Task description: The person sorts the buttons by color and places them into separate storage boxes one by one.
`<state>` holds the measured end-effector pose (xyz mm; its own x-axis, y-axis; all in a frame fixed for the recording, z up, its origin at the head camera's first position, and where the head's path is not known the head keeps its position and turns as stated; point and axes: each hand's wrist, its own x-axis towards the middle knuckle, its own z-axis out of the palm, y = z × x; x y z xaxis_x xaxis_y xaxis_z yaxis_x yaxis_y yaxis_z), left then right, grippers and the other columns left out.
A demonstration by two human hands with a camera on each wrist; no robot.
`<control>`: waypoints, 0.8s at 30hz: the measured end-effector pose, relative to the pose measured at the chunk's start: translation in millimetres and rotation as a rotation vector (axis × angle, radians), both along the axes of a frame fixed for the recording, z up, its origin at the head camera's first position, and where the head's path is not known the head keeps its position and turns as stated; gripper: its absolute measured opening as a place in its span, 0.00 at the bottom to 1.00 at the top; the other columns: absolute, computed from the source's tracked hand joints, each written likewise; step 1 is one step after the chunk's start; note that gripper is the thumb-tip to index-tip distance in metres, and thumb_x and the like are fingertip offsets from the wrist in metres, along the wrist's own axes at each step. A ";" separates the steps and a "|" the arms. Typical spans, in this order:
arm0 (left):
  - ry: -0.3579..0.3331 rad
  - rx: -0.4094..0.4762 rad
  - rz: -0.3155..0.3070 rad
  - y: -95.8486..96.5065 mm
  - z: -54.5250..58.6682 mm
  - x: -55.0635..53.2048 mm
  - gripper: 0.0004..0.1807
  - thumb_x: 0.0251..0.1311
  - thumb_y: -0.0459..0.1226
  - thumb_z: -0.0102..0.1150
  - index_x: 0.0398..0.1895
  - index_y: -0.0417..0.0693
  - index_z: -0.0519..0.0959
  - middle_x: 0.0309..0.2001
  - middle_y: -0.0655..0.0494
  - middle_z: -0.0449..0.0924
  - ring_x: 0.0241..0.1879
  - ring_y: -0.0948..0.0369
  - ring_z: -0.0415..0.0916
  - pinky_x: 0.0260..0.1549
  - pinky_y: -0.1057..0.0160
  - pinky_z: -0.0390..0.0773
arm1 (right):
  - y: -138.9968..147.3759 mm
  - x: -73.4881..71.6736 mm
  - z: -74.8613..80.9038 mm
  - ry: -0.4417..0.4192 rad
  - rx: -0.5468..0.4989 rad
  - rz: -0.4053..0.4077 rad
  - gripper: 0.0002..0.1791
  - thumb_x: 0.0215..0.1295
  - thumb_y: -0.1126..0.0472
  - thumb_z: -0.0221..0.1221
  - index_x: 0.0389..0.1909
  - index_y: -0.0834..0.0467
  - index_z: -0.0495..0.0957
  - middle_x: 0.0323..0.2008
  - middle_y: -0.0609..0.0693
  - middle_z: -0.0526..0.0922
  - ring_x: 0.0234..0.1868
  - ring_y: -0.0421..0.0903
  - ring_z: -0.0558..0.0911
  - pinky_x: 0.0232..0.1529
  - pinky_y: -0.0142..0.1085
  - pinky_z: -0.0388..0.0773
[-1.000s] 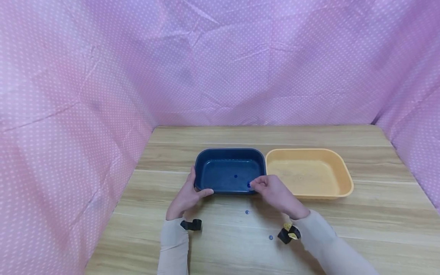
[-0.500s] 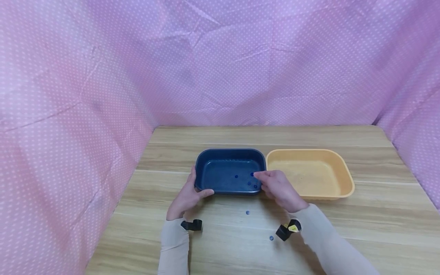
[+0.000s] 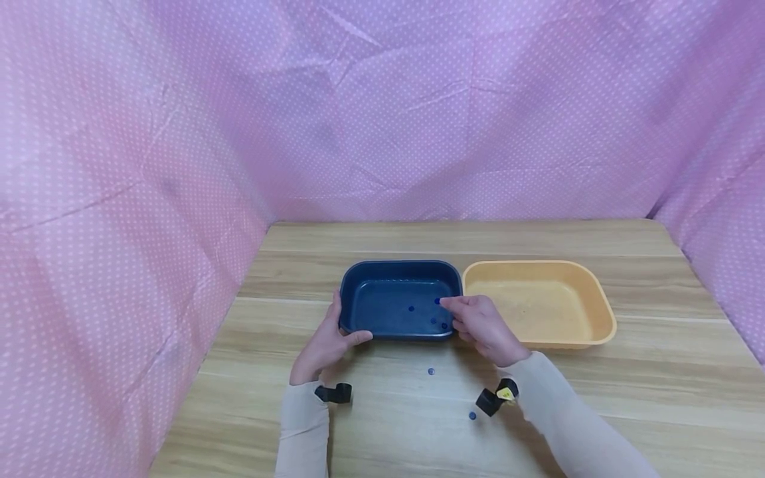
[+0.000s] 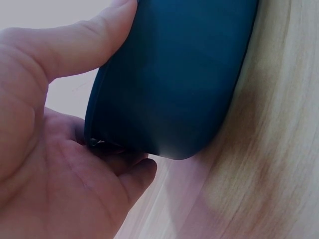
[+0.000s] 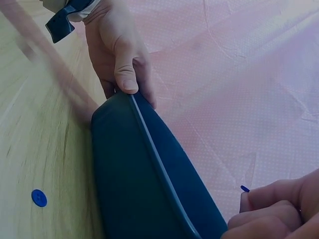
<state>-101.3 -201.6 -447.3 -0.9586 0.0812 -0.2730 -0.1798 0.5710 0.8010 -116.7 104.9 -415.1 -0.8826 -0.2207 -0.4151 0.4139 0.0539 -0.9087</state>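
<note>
A dark blue rectangular tub (image 3: pixel 388 318) stands on the table. My left hand (image 3: pixel 323 344) grips its near left corner; the left wrist view shows the thumb (image 4: pixel 94 42) over the rim and the other fingers underneath, partly hidden. Above the tub's right side, my right hand (image 3: pixel 485 330) pinches a small blue button (image 5: pixel 244 188) between thumb and forefinger. Several more buttons show on the tub's floor, among them one button (image 3: pixel 411 308) near the middle. On the wood in front lie a button (image 3: pixel 431 372) and another button (image 3: pixel 472 415) nearer my right wrist.
A yellow tub (image 3: pixel 538 338) stands directly to the right of the blue one, partly behind my right hand. Under both is a wood-grain table (image 3: pixel 669 372). Pink dotted cloth (image 3: pixel 382 133) hangs behind and at the sides.
My right hand has risen from the tub's near right corner and now pinches a button higher up. More buttons show on the tub's floor. My left hand keeps its grip.
</note>
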 end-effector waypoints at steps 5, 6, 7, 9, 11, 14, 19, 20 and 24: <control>-0.002 -0.002 0.003 0.6 1.2 0.1 0.65 0.54 0.48 0.71 0.77 0.51 0.28 0.78 0.46 0.34 0.75 0.45 0.38 0.68 0.40 0.47 | -1.8 -2.0 -0.7 -0.009 0.015 -0.006 0.17 0.71 0.51 0.56 0.37 0.63 0.80 0.13 0.46 0.61 0.13 0.44 0.61 0.17 0.30 0.57; -0.004 0.000 0.005 0.6 1.5 0.3 0.65 0.54 0.48 0.71 0.77 0.51 0.28 0.78 0.47 0.34 0.75 0.45 0.38 0.68 0.40 0.47 | -2.0 -2.2 -0.9 -0.013 0.016 -0.009 0.17 0.71 0.51 0.56 0.38 0.63 0.80 0.13 0.47 0.61 0.13 0.44 0.61 0.17 0.30 0.57; -0.004 0.001 0.004 0.7 1.7 0.3 0.64 0.54 0.48 0.71 0.77 0.51 0.28 0.78 0.46 0.34 0.75 0.45 0.38 0.68 0.40 0.47 | -2.1 -2.3 -0.7 -0.015 0.019 -0.008 0.18 0.71 0.51 0.56 0.38 0.64 0.80 0.13 0.47 0.61 0.13 0.44 0.61 0.17 0.30 0.57; -0.007 0.010 0.008 0.6 1.9 0.2 0.64 0.54 0.48 0.71 0.78 0.52 0.28 0.78 0.48 0.34 0.75 0.46 0.38 0.68 0.40 0.46 | -2.2 -2.8 -0.9 -0.016 0.020 -0.009 0.18 0.71 0.51 0.56 0.39 0.64 0.80 0.13 0.47 0.61 0.13 0.44 0.61 0.17 0.30 0.57; -0.005 0.021 0.007 0.4 1.8 0.8 0.64 0.54 0.48 0.71 0.78 0.52 0.28 0.78 0.49 0.34 0.75 0.45 0.38 0.68 0.39 0.47 | -2.7 -3.1 -1.6 -0.015 0.019 -0.010 0.18 0.71 0.50 0.56 0.39 0.64 0.80 0.13 0.47 0.61 0.14 0.44 0.61 0.17 0.30 0.58; -0.004 0.031 0.009 0.5 2.2 1.0 0.64 0.54 0.48 0.71 0.78 0.53 0.29 0.78 0.50 0.33 0.75 0.45 0.39 0.67 0.39 0.48 | -2.7 -3.6 -2.3 -0.013 0.017 -0.010 0.18 0.71 0.51 0.55 0.40 0.64 0.80 0.13 0.47 0.61 0.14 0.44 0.62 0.17 0.31 0.58; -0.001 0.025 0.009 0.8 1.5 0.5 0.64 0.54 0.48 0.71 0.78 0.53 0.29 0.78 0.50 0.33 0.75 0.45 0.39 0.67 0.39 0.48 | -2.3 -4.1 -2.5 -0.009 0.016 -0.010 0.18 0.72 0.50 0.55 0.40 0.63 0.80 0.13 0.47 0.61 0.14 0.44 0.62 0.17 0.31 0.58; -0.002 0.021 0.009 1.0 1.2 0.4 0.64 0.54 0.48 0.71 0.78 0.53 0.29 0.78 0.50 0.33 0.75 0.45 0.38 0.67 0.39 0.48 | -2.3 -4.3 -2.6 -0.009 0.015 -0.010 0.18 0.72 0.50 0.55 0.40 0.64 0.80 0.13 0.47 0.61 0.14 0.44 0.62 0.17 0.31 0.58; -0.002 0.001 0.012 2.0 1.0 0.3 0.64 0.54 0.48 0.71 0.78 0.52 0.28 0.78 0.48 0.33 0.75 0.46 0.38 0.68 0.40 0.47 | -2.3 -4.8 -2.3 -0.013 0.006 -0.012 0.18 0.71 0.50 0.55 0.41 0.64 0.80 0.14 0.47 0.62 0.14 0.44 0.62 0.17 0.30 0.58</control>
